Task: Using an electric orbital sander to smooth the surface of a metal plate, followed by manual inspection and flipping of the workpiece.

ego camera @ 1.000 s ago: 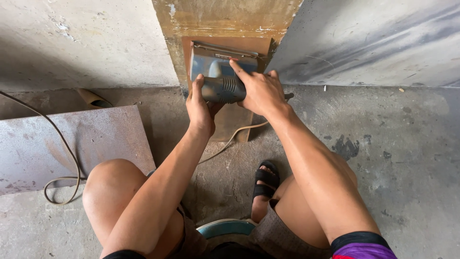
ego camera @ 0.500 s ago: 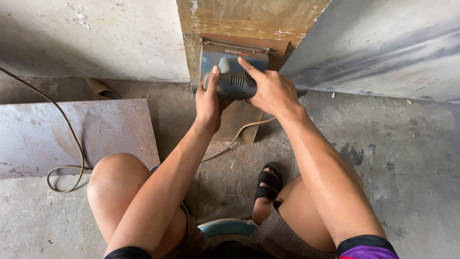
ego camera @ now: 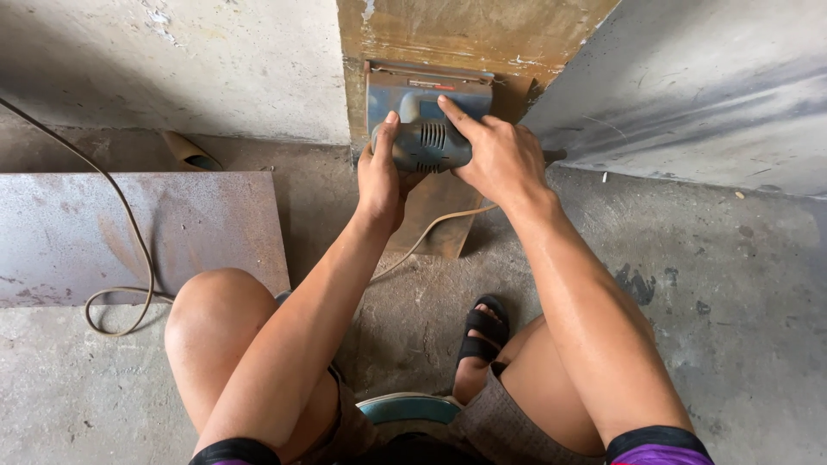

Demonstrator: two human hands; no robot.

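A blue-grey electric sander (ego camera: 426,129) lies flat on a rusty brown metal panel (ego camera: 448,34) that leans up between two grey walls. My left hand (ego camera: 383,176) grips the sander's left side, thumb up along its body. My right hand (ego camera: 495,155) wraps over the top and right side, index finger stretched toward the front. The sander's cord (ego camera: 431,228) trails down from under my hands across the panel's lower end. My bare knees and a black sandal (ego camera: 482,336) show below.
A rusty flat metal sheet (ego camera: 129,232) lies on the concrete floor at left, with a thin cable (ego camera: 121,258) looping over it. A small brown cone-shaped object (ego camera: 189,151) rests by the wall. Grey panel (ego camera: 706,95) leans at right. Teal stool edge (ego camera: 409,405) beneath me.
The sander and both hands have slid a little further up the brown panel, and my view has shifted along with them. Both hands keep the same grip.
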